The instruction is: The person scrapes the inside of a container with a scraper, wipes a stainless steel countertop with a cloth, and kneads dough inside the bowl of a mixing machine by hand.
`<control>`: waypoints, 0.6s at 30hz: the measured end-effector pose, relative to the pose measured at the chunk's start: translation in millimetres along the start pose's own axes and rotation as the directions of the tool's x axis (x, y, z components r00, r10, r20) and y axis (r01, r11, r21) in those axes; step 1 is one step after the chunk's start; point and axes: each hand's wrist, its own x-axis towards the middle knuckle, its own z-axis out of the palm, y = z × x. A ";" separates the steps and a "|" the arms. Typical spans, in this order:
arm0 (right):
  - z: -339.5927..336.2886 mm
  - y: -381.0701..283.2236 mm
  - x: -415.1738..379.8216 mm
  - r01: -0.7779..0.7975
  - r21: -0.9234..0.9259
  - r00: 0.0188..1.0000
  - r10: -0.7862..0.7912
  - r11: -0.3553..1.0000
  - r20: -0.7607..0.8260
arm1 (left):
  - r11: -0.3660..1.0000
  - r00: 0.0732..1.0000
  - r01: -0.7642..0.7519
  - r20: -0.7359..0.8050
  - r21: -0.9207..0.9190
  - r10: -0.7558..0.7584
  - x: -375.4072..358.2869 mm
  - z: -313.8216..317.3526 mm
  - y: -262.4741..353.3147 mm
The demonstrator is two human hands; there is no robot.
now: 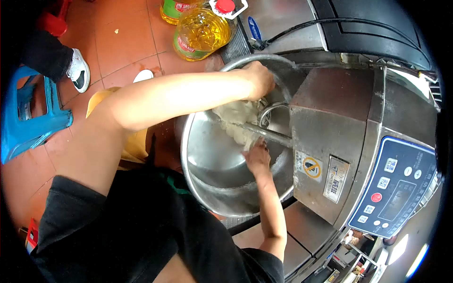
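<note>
Pale, lumpy dough (235, 115) hangs around the metal mixing hook (266, 134) inside a large steel mixer bowl (187, 155). At the far side of the bowl, my left hand (258, 80) is closed, its fingers curled down at the dough's upper end and partly hidden. My right hand (258, 158) reaches in from the near side, fingers bent and closed on the dough's lower edge, just below the hook. A thin pale residue coats parts of the bowl's inner wall.
The mixer's steel head (330, 137) overhangs the bowl's right side, with a blue control panel (394, 186). Oil jugs (203, 35) stand on the tiled floor beyond the bowl. A blue stool (37, 113) and another person's shoe (79, 70) are at left. A black cable (339, 20) crosses behind.
</note>
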 end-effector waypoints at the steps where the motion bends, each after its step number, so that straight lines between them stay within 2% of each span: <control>1: 2.5 2.9 -22.1 0.109 -0.215 0.986 -0.133 0.971 -0.101 | 1.000 1.000 -0.004 -0.022 -0.029 0.003 0.3 0.3 -1.4; 3: -17.1 -20.4 -59.2 0.119 -0.147 0.991 -0.126 0.982 -0.034 | 0.994 0.996 0.001 -0.084 -0.112 -0.011 -1.3 -6.3 -3.0; 5: -41.3 -57.0 -88.1 0.388 -0.316 0.867 -0.459 0.866 -0.194 | 0.972 0.984 0.000 -0.172 -0.236 -0.041 -7.9 -11.3 -1.3; 6: -52.3 -73.8 -87.1 0.536 -0.291 0.727 -0.608 0.793 -0.320 | 0.965 0.960 -0.014 -0.275 -0.264 -0.061 -7.1 -8.5 -2.2; 7: -51.9 -89.4 -64.6 0.575 -0.209 0.678 -0.604 0.791 -0.420 | 0.931 0.892 -0.055 -0.438 -0.361 -0.116 -5.5 -3.7 -4.2; 8: -47.4 -100.8 -29.2 0.507 -0.148 0.715 -0.510 0.849 -0.479 | 0.934 0.816 -0.084 -0.562 -0.348 -0.136 -5.3 -1.6 -2.9; 9: -48.0 -106.3 12.6 0.539 -0.111 0.573 -0.460 0.835 -0.679 | 0.936 0.721 -0.113 -0.676 -0.332 -0.153 -6.4 -2.2 -2.5; 11: -60.1 -118.2 99.8 0.566 0.098 0.421 -0.185 0.819 -0.888 | 0.910 0.636 -0.205 -0.756 -0.360 -0.156 -19.9 -2.0 -2.5; 12: -62.7 -116.8 140.7 0.510 0.206 0.439 -0.047 0.835 -0.897 | 0.894 0.590 -0.250 -0.791 -0.371 -0.164 -28.6 -2.3 -3.3; 13: -56.2 -109.9 166.7 0.425 0.308 0.498 0.064 0.851 -0.865 | 0.893 0.538 -0.274 -0.827 -0.357 -0.166 -40.4 -4.2 -2.3; 15: -33.5 -92.8 197.0 0.225 0.423 0.642 0.193 0.878 -0.742 | 0.879 0.560 -0.334 -0.822 -0.340 -0.105 -63.1 1.4 -9.0; 17: -16.2 -80.7 209.2 0.133 0.450 0.691 0.243 0.883 -0.680 | 0.891 0.600 -0.344 -0.799 -0.295 -0.033 -76.2 9.4 -18.4; 18: -10.5 -77.4 209.0 0.112 0.453 0.704 0.251 0.884 -0.664 | 0.907 0.614 -0.361 -0.788 -0.217 0.056 -78.2 12.2 -18.7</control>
